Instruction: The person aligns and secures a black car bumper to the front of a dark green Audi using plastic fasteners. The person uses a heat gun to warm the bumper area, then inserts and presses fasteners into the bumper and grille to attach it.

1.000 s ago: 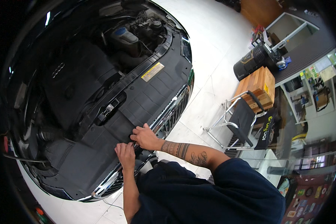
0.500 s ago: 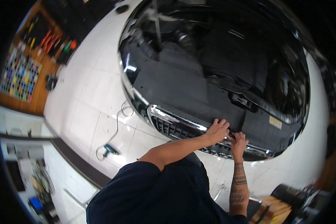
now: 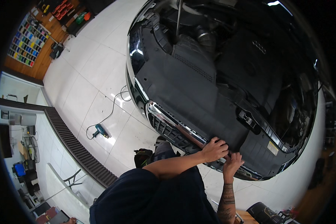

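A dark car stands with its hood raised, its front end before me. Along the top of the grille (image 3: 171, 130) runs a shiny chrome trim strip (image 3: 175, 125), next to a black plastic cover (image 3: 183, 89). My left hand (image 3: 214, 149) curls its fingers over this strip, knuckles up, at the cover's front edge. Just right of it, my right hand (image 3: 233, 162) is closed in a pinch at the same edge. Its fingertips hide whatever they hold. A small dark gap shows between the two hands.
A teal heat gun (image 3: 100, 130) lies on the tiled floor, its cord (image 3: 114, 106) looping toward the car. A dark slatted strip (image 3: 76, 145) borders a work area at left. A colour sample board (image 3: 28, 39) hangs beyond. Another person's hand (image 3: 71, 221) shows at the lower left.
The view has shifted, so the car sits lower and further right in the picture. Both hands stay at the grille's top edge, fingers still bent there.
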A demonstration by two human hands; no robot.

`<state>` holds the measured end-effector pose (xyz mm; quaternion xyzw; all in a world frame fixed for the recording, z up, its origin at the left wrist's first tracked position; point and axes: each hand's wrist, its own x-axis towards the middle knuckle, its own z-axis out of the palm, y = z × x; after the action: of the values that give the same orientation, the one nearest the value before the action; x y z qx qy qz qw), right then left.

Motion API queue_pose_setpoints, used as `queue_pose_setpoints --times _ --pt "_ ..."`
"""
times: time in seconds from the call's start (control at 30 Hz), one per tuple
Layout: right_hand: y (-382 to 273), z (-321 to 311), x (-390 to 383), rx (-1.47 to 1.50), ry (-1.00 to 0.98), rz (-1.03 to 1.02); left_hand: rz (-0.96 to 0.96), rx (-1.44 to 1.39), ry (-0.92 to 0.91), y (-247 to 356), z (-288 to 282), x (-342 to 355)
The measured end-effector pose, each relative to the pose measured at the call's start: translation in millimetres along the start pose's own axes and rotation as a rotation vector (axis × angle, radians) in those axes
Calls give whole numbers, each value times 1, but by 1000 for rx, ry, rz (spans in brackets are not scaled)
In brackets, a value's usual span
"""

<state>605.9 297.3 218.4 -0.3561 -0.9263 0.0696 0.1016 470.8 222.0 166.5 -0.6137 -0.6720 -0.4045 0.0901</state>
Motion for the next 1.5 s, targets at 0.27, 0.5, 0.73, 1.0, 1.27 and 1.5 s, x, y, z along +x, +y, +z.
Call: queue_pose_setpoints --times 0.27,0.5,0.73,1.0,1.27,1.5 --pt "1 0 4 72 7 -51 17 27 21 -1 -10 5" --pt "-1 -5 9 79 17 -31 20 19 64 -2 -7 9" --pt "2 -5 16 104 59 -32 47 11 -8 -3 -13 17" --pt "5 -7 16 117 5 -35 30 2 47 -3 -4 14" --pt "9 -9 19 204 -98 36 -6 -14 11 -2 -4 12" --pt "21 -13 19 233 -118 -64 11 -25 5 -4 -6 15"
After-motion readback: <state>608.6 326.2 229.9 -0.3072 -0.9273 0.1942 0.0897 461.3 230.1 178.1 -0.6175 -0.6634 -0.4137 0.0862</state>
